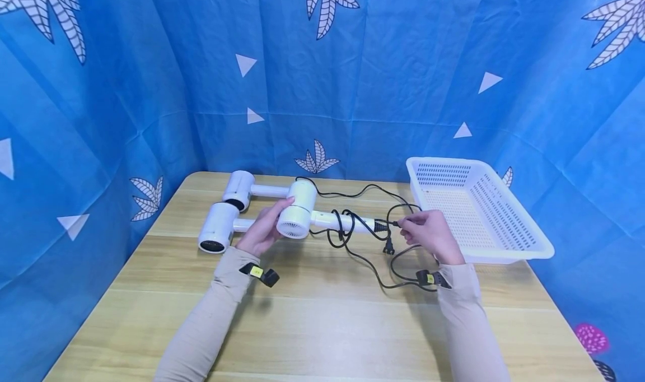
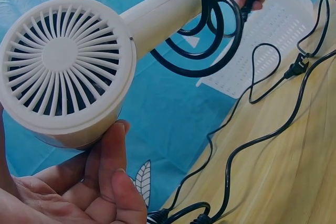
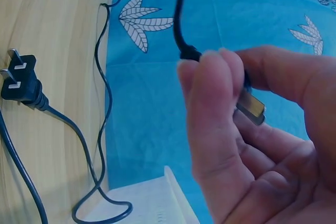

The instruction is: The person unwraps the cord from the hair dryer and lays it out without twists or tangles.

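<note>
My left hand [image 1: 265,229] grips the head of a white hair dryer [image 1: 294,222], thumb on one side, fingers beneath. In the left wrist view, its round slatted grille [image 2: 59,54] faces the camera. The handle [image 1: 322,219] points right, with a black cord [image 2: 231,61] looped loosely around it in several turns. Beyond the handle's end, my right hand [image 1: 428,233] pinches the plug [image 3: 251,107] of a black cord between thumb and fingers. Its metal prongs stick out past the fingers in the right wrist view, while the plug's body is mostly hidden.
Two more white hair dryers [image 1: 239,189] [image 1: 218,226] lie at the table's left. A white slotted basket [image 1: 504,255] stands at the back right, behind my right hand. Another black two-prong plug [image 3: 20,77] and loose cords [image 1: 375,270] lie on the wooden table [image 1: 322,326].
</note>
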### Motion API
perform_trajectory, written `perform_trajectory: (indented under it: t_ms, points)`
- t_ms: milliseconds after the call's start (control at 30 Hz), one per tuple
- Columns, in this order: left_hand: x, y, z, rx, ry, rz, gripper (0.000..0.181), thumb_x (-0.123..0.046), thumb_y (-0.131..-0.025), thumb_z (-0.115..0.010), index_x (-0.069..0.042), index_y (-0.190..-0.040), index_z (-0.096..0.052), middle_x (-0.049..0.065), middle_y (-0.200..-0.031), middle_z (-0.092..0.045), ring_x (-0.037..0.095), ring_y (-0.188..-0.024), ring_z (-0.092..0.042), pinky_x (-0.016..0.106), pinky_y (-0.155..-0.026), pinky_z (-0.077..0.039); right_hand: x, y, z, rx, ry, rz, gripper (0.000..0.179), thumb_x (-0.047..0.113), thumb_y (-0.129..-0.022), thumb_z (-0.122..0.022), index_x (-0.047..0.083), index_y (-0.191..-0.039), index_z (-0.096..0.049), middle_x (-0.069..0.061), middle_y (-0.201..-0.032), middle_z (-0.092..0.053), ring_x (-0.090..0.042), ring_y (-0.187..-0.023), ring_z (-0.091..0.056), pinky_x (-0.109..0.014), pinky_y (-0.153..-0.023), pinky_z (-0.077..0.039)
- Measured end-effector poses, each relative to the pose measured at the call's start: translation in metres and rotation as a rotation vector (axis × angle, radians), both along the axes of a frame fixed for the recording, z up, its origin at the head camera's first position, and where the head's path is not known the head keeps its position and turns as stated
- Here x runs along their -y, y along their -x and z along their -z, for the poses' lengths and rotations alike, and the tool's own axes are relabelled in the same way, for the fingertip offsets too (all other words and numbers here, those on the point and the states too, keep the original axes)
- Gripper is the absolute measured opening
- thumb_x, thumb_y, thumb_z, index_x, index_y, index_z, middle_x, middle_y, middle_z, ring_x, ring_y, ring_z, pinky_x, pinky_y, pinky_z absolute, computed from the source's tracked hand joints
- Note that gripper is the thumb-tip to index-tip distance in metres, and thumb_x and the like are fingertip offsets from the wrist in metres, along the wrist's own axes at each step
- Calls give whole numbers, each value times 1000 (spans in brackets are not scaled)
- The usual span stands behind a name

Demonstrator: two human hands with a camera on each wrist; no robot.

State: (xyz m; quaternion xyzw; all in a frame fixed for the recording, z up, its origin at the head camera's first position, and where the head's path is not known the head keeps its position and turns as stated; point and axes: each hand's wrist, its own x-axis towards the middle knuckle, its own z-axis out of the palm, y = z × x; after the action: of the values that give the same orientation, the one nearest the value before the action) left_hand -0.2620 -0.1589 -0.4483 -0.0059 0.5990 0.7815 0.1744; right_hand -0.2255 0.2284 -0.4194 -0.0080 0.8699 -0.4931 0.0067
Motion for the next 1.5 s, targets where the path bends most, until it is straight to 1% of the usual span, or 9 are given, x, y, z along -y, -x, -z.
perform_trajectory:
  t_ms: [267,467,600,733,933,1067,1167,1333,1500]
  points:
    - [-2,-1,0,10,4,14,63,-46,-103,-58,-3,-148,-49,-2,-110,-72,13,-102,-69,28,-93,-53,2,-1,-4,-98,135,107,34,12,-96,-71,-14,-118,-68,-13,-83,-77,-4,-63,-68,-26,-65,-63]
    - [-4,-3,1,7,31,37,63,-47,-101,-59,-2,-145,-52,-3,-106,-74,13,-99,-70,29,-91,-52,3,0,-4,-191,213,195,34,14,-96,-73,-13,-116,-70,-15,-86,-79,-4,-61,-69,-27,-63,-63]
    - [-7,-3,3,4,34,44,60,-46,-100,-60,-2,-140,-56,-3,-100,-75,13,-94,-71,27,-86,-53,3,0,-5,-257,240,264,30,15,-96,-72,-11,-111,-73,-3,-75,-77,-6,-61,-70,-24,-61,-62]
    - [-8,-3,5,7,31,49,56,-45,-101,-60,-2,-137,-58,-3,-99,-76,12,-92,-71,25,-83,-54,6,-2,-9,-308,311,313,28,15,-96,-73,-10,-109,-74,10,-67,-73,-5,-58,-69,-21,-59,-61]
    - [-10,-4,5,7,53,57,54,-45,-101,-59,-3,-136,-60,-4,-100,-76,12,-94,-71,24,-84,-53,11,-8,-20,-400,489,356,27,12,-94,-76,-11,-106,-74,6,-67,-75,-7,-53,-69,-20,-55,-59]
    - [-11,-4,6,7,67,63,54,-45,-102,-59,-3,-136,-60,-4,-100,-76,12,-95,-70,25,-85,-53,14,-14,-27,-486,583,359,25,10,-92,-78,-12,-103,-74,-1,-69,-77,-9,-52,-69,-22,-55,-60]
    - [-11,-4,6,6,75,62,55,-46,-102,-59,-3,-137,-60,-4,-100,-76,12,-95,-71,25,-86,-53,17,-20,-34,-525,642,333,24,9,-92,-78,-12,-103,-74,-5,-71,-77,-10,-54,-71,-24,-56,-60]
    - [-9,-3,8,5,73,48,55,-46,-101,-60,-4,-137,-60,-5,-100,-76,12,-94,-71,25,-85,-52,23,-30,-43,-532,677,284,23,10,-92,-78,-10,-103,-75,-6,-72,-77,-13,-55,-70,-26,-55,-60]
    - [-9,0,10,14,45,20,57,-46,-101,-61,-3,-138,-59,-4,-101,-76,12,-95,-71,25,-85,-53,26,-39,-50,-517,658,242,23,10,-91,-79,-9,-102,-75,-6,-74,-78,-15,-55,-69,-26,-56,-60]
